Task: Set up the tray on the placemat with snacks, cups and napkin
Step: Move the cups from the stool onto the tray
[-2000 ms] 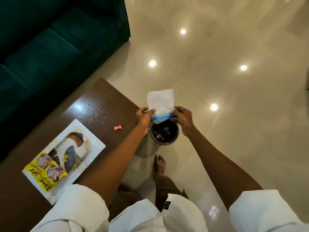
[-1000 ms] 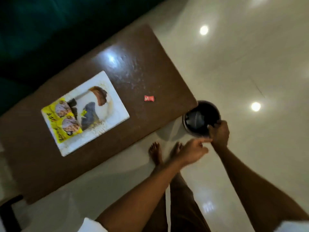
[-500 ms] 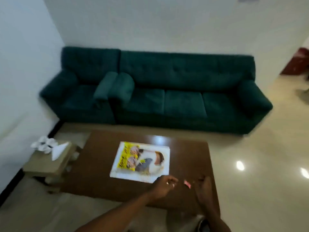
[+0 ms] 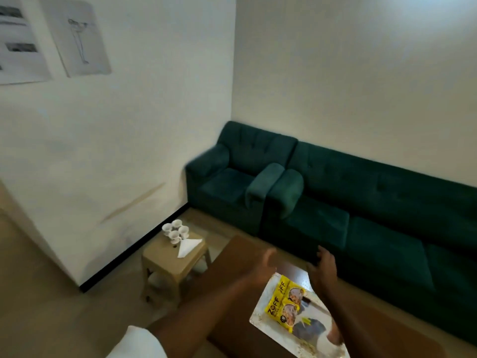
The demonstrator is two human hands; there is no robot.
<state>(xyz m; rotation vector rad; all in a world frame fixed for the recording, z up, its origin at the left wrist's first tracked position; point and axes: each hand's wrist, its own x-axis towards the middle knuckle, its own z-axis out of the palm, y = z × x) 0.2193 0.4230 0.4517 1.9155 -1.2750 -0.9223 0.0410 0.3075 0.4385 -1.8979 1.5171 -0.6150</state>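
Observation:
A white tray (image 4: 260, 316) lies on the brown coffee table (image 4: 232, 257) at the lower right, with yellow snack packets (image 4: 284, 301) and a dark packet on it. Several small white cups (image 4: 175, 231) and a folded white napkin (image 4: 188, 247) sit on a beige stool (image 4: 165, 264) left of the table. My left hand (image 4: 263, 267) hovers above the table's far end, fingers apart, holding nothing. My right hand (image 4: 322, 272) hangs over the tray's far edge, fingers spread and empty. No placemat is visible.
A dark green sofa (image 4: 361, 202) runs along the far wall behind the table, with an armchair section (image 4: 232, 177) in the corner. White walls meet at that corner; framed pictures (image 4: 77, 37) hang at the upper left. Beige floor lies left of the stool.
I dropped the clear bag into the black bin beside the table, then my view swung up and left to the stool. Both hands are now empty above the table.

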